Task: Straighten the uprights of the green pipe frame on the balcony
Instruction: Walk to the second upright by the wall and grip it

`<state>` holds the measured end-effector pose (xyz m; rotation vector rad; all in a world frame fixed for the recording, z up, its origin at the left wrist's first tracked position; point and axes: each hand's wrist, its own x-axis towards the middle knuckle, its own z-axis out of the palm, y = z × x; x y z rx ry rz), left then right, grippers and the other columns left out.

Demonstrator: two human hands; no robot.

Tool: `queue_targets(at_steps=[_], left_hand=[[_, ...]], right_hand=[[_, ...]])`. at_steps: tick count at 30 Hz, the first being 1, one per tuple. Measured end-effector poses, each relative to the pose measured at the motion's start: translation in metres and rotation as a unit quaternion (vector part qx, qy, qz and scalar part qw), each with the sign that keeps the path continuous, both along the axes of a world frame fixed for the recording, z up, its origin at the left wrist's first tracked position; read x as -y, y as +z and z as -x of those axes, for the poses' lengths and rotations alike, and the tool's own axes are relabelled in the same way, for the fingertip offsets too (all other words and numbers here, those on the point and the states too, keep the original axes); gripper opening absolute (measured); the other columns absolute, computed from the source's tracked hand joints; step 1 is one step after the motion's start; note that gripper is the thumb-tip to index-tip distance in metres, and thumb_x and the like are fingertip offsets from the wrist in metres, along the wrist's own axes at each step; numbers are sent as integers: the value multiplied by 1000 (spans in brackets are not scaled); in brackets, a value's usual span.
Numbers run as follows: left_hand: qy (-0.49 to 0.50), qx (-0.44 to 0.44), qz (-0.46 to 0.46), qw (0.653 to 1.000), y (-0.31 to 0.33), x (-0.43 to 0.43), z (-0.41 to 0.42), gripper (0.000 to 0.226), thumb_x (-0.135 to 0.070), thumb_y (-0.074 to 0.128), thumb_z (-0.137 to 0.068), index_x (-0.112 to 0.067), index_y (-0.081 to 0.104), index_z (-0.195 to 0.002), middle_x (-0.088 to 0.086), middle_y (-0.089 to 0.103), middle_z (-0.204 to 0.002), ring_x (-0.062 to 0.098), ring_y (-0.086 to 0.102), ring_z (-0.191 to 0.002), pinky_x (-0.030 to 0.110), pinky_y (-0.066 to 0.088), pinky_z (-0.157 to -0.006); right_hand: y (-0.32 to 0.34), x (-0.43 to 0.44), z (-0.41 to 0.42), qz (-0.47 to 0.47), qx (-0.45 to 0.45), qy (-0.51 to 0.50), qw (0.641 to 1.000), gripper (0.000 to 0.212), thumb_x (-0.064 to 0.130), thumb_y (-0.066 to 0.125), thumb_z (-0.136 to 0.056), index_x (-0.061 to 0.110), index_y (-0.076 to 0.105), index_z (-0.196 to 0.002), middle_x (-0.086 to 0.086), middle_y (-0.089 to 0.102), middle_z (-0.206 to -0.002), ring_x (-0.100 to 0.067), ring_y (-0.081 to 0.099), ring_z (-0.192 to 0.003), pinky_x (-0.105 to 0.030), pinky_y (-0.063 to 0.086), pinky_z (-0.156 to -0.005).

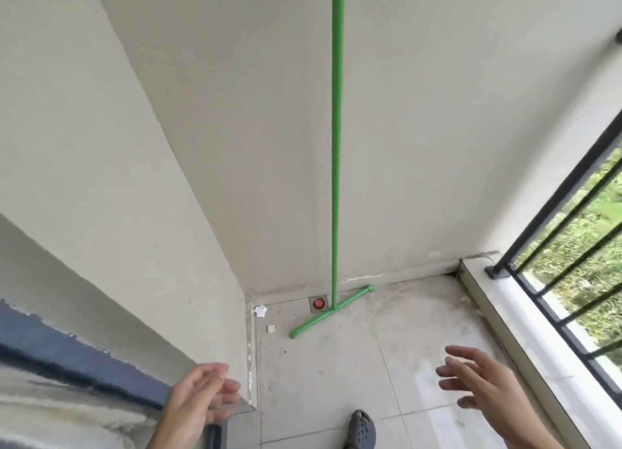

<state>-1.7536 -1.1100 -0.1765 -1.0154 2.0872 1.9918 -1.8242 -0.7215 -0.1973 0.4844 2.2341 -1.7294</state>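
A green pipe upright (337, 152) rises from the balcony floor near the far wall and runs out of the top of the view. It stands on a green crosswise foot pipe (331, 311) lying at a slant on the tiles. My left hand (202, 396) is low at the bottom left, fingers loosely curled and holding nothing. My right hand (478, 379) is at the bottom right with its fingers spread, also holding nothing. Both hands are well short of the pipe and touch nothing.
A square floor drain with a red cap (318, 303) sits just left of the foot. White scraps (261, 310) lie in the corner. A black metal railing (558, 273) on a raised ledge bounds the right side. My grey clog (360, 430) is on the tiles.
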Motion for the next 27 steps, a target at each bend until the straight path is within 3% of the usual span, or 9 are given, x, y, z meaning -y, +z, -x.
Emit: queue_targets(at_steps=[8, 18, 23, 27], left_hand=[[-10, -58, 35, 998, 29, 29, 169, 15, -13, 55, -91, -4, 65, -95, 19, 75, -82, 36, 71, -81, 39, 53, -64], [-148, -136, 43, 979, 67, 46, 389, 17, -20, 54, -92, -7, 62, -99, 19, 72, -91, 33, 70, -87, 39, 53, -74], [-246, -222, 65, 941, 104, 33, 505, 7, -18, 55, -91, -17, 61, -91, 8, 70, -83, 26, 68, -80, 34, 51, -67], [-361, -290, 105, 880, 127, -2, 570, 20, -29, 57, -90, -27, 59, -110, -4, 64, -95, 16, 66, -85, 31, 53, -75]], right_hand=[[31, 70, 193, -1, -30, 75, 997, 13, 19, 61, -92, 20, 66, -104, -4, 79, -81, -20, 75, -75, -34, 51, -62], [42, 150, 340, -37, -55, 65, 996, 21, 20, 60, -92, 15, 63, -112, -11, 77, -89, -25, 74, -80, -31, 49, -59], [38, 187, 419, -120, -74, 26, 990, 33, 26, 63, -88, 15, 61, -118, -3, 73, -97, -18, 73, -77, -35, 55, -66], [28, 217, 461, -190, -64, 10, 980, 48, 34, 63, -84, 23, 52, -129, 0, 64, -122, -22, 69, -94, -32, 52, -83]])
